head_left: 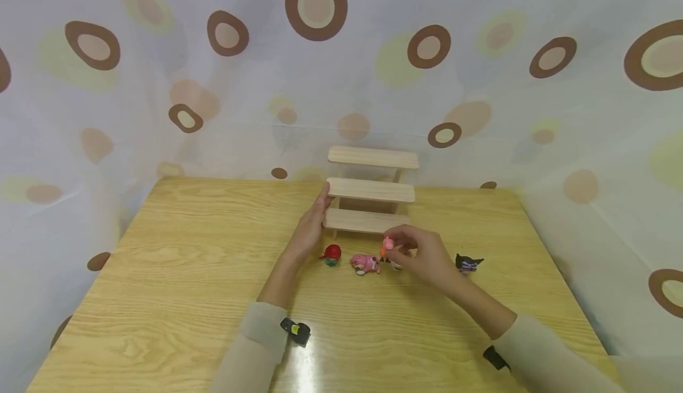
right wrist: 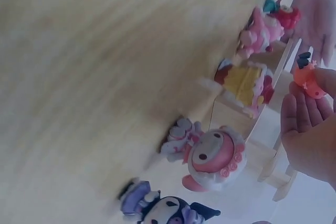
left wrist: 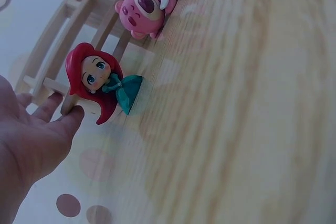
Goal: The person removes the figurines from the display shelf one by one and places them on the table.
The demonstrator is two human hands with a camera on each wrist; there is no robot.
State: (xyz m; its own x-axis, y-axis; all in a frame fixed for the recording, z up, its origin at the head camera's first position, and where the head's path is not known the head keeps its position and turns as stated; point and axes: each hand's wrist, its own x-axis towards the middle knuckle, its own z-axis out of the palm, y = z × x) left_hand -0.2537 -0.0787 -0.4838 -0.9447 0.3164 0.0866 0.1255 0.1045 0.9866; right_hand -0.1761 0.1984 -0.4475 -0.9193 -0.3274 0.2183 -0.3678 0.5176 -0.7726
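My left hand (head_left: 308,227) rests against the left side of a three-tier wooden shelf (head_left: 370,189), fingers extended along its end. In the left wrist view the fingertips touch the shelf's end beside a red-haired figurine (left wrist: 126,94) in a green dress. Thumb and fingers of my right hand (head_left: 427,253) pinch a small orange-and-pink figurine (head_left: 388,243) just in front of the lowest tier. The right wrist view shows this orange figurine (right wrist: 308,80) with dark feet, raised beside the shelf. A pink bear figurine (head_left: 365,264) lies on the table between the hands.
Beyond the bear, a yellow-dressed figurine (right wrist: 244,85) and a pink-and-white hooded figurine (right wrist: 216,156) stand in the row, partly hidden by my right hand in the head view. A black-and-purple figurine (head_left: 465,264) is farther right. A patterned curtain (head_left: 240,85) hangs behind the wooden table (head_left: 187,262).
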